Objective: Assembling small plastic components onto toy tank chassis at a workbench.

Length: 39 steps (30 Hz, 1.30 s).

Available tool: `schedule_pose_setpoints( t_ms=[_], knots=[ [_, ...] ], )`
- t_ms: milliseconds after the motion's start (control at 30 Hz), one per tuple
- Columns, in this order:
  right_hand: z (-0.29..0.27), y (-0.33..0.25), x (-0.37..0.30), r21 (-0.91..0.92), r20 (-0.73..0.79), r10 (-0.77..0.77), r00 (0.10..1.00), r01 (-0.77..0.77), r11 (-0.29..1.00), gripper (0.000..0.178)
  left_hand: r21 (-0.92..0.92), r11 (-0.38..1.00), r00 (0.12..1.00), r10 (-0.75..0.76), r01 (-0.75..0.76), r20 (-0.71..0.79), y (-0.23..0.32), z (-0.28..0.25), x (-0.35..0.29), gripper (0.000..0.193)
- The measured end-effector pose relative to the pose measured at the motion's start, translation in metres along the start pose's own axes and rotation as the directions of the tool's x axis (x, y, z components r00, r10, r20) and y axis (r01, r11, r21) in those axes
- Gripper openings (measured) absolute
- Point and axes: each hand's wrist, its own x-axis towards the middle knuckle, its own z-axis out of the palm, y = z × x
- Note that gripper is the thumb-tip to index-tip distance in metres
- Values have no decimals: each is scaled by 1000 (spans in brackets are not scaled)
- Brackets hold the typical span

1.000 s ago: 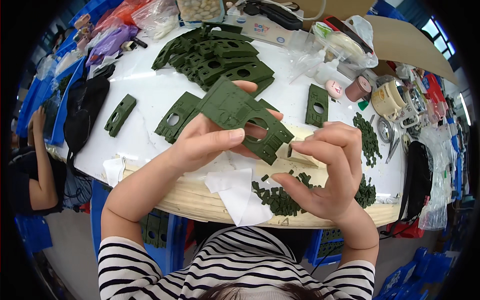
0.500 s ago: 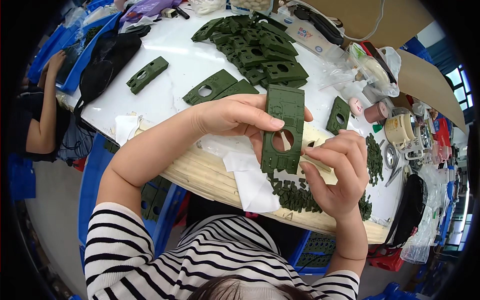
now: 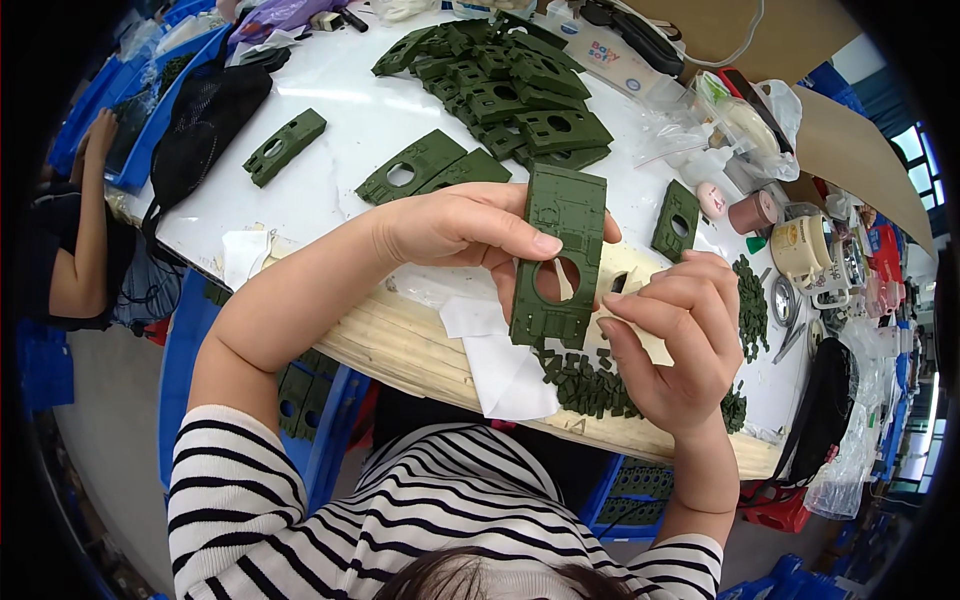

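Observation:
A dark green plastic model tank hull plate with a round hole stands raised over the table's near edge. My left hand grips it, thumb across the front and fingers behind. Just right of it, my right hand is closed in a pinch near the plate's edge; whatever its fingertips hold is too small to make out. Under the hands lies a cream-coloured piece, partly hidden. Small green pieces form a heap by the table edge, with another heap beyond my right hand.
Many similar green plates are piled at the back; a few lie singly, one at the left and one at the right. Tweezers, a jar and a thread spool crowd the right. A co-worker's arm shows far left.
The view has shifted slightly, so table things sit a little further left. My left hand still holds the plate; my right hand keeps its pinch beside it.

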Motion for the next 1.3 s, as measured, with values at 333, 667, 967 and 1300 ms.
schedule_pose_setpoints(
  t_ms=[333,667,967,1300],
  knots=[
    [-2,11,0,-46,-46,8,999,-10,999,20,1,1000,999,28,-28,38,-1,0,1,65],
    [-1,21,1,-62,-106,49,993,-55,997,15,388,915,860,287,-115,-422,46,-30,-45,52],
    [-3,20,1,-49,-117,51,992,-57,997,14,404,780,654,-8,478,-757,80,-85,-133,43],
    [-4,21,0,-76,-100,41,994,-49,996,14,449,552,582,-81,702,-809,70,-109,-109,55]
  ],
)
